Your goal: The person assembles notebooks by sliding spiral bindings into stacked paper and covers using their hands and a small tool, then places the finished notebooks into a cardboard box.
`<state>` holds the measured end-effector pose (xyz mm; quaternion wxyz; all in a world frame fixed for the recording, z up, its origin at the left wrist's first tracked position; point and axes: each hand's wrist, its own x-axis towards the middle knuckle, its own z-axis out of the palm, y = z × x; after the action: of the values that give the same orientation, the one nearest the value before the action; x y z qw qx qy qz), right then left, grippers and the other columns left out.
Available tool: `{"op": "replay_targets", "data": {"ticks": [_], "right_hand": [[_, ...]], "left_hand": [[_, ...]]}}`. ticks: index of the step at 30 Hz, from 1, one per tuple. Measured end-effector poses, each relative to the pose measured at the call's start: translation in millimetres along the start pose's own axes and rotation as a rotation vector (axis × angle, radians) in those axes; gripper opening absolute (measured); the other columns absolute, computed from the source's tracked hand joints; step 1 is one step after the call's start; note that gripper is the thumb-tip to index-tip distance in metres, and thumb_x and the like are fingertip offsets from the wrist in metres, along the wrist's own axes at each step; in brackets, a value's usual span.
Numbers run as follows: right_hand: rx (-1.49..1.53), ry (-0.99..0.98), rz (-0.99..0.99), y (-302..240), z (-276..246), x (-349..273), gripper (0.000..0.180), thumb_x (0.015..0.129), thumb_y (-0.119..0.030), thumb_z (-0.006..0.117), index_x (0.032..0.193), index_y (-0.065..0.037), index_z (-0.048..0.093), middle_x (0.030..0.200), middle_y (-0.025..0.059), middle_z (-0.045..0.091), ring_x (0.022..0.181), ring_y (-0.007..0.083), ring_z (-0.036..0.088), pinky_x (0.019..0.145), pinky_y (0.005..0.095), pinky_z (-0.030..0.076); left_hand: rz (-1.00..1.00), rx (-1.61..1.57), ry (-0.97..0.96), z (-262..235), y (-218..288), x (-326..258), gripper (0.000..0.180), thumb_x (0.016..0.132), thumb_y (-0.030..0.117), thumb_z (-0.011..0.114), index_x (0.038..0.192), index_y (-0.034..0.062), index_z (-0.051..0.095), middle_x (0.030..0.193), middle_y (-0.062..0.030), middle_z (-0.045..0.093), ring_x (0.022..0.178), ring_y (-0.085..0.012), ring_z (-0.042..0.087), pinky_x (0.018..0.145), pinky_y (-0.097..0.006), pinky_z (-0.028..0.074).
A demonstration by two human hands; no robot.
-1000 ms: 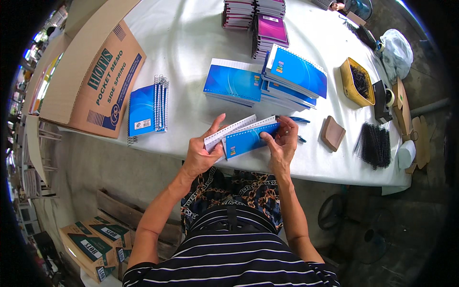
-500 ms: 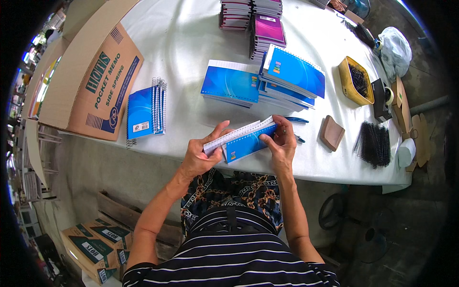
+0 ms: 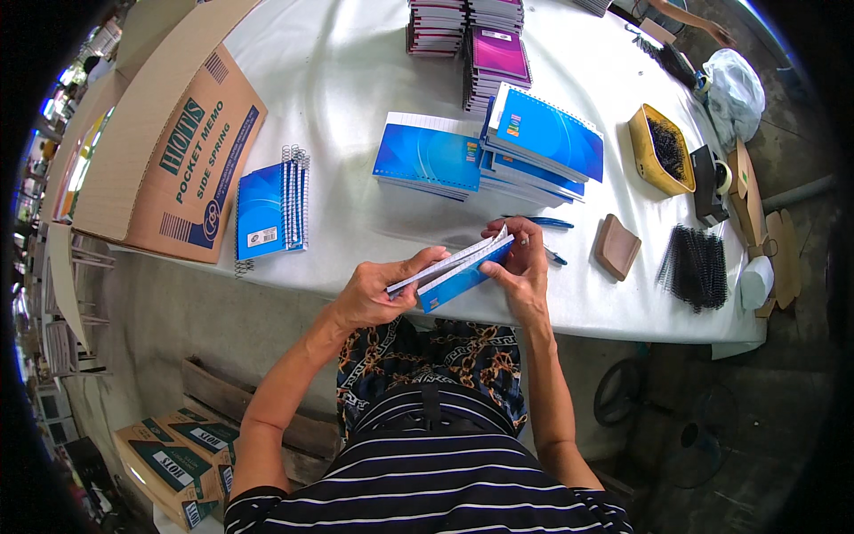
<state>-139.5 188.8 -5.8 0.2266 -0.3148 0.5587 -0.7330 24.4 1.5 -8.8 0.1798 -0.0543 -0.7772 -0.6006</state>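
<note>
Over the table's front edge I hold an unbound blue-covered notepad (image 3: 461, 278), its punched page edges facing up and parted into two sections. My left hand (image 3: 375, 289) grips the left end of the white pages, thumb on top. Around the right end, my right hand (image 3: 520, 267) is closed, its thumb against the blue cover. Just beyond the right hand lie two blue pens (image 3: 550, 222). Farther back are a low pile of punched blue notepads (image 3: 427, 158) and a taller, uneven stack of them (image 3: 550, 133).
Left stand a cardboard box (image 3: 191, 160) and spiral-bound blue notebooks (image 3: 267, 209). Purple notebooks (image 3: 498, 53) are stacked at the back. To the right are a brown block (image 3: 617, 247), black wire coils (image 3: 694, 267), a yellow tub (image 3: 642, 147) and a tape dispenser (image 3: 709, 191). Another person's hand (image 3: 719, 34) shows far right.
The notepad has tilted, its cover turning more edge-on, and the gap between its page sections has widened. At the far right, the other person's arm has reached farther into view.
</note>
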Motion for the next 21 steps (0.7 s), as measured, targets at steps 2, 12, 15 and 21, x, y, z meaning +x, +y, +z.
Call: {"op": "replay_targets", "data": {"ticks": [2,12,15,21], "right_hand": [[-0.009,-0.006,-0.027,2.0,-1.1,0.1,0.066,0.073,-0.006,0.083,0.126,-0.006,0.044,0.121,0.0108,0.053,0.115,0.0207,0.052,0.095,0.0343,0.047],[-0.494,0.271,-0.226,16.2,14.5,-13.6,0.066,0.073,-0.012,0.084,0.131,-0.006,0.051,0.13,0.0122,0.046,0.117,0.0251,0.05,0.096,0.0396,0.047],[-0.609,0.315,-0.254,13.2,17.8,-15.3,0.063,0.073,-0.013,0.084,0.129,-0.007,0.055,0.129,0.0128,0.046,0.118,0.0274,0.048,0.095,0.0394,0.046],[-0.547,0.254,-0.233,11.2,10.4,-11.9,0.061,0.071,-0.014,0.085,0.123,-0.005,0.055,0.126,0.0126,0.049,0.118,0.0274,0.049,0.097,0.0403,0.044]], "left_hand": [[0.005,0.041,-0.018,-0.7,2.4,0.5,0.06,0.082,-0.006,0.055,0.14,0.0087,0.052,0.125,-0.0136,0.066,0.108,-0.024,0.068,0.096,-0.031,0.052],[0.051,0.127,0.143,11.4,4.4,-0.2,0.069,0.082,-0.008,0.054,0.148,0.0101,0.042,0.127,-0.0133,0.065,0.107,-0.024,0.068,0.093,-0.031,0.053],[0.028,0.12,0.18,17.1,5.7,-2.4,0.068,0.083,-0.008,0.053,0.148,0.0095,0.041,0.129,-0.0141,0.064,0.109,-0.0241,0.067,0.093,-0.031,0.053],[0.028,0.118,0.178,18.4,6.5,-4.0,0.067,0.084,-0.007,0.053,0.148,0.0089,0.041,0.129,-0.014,0.064,0.109,-0.024,0.067,0.094,-0.031,0.053]]}}
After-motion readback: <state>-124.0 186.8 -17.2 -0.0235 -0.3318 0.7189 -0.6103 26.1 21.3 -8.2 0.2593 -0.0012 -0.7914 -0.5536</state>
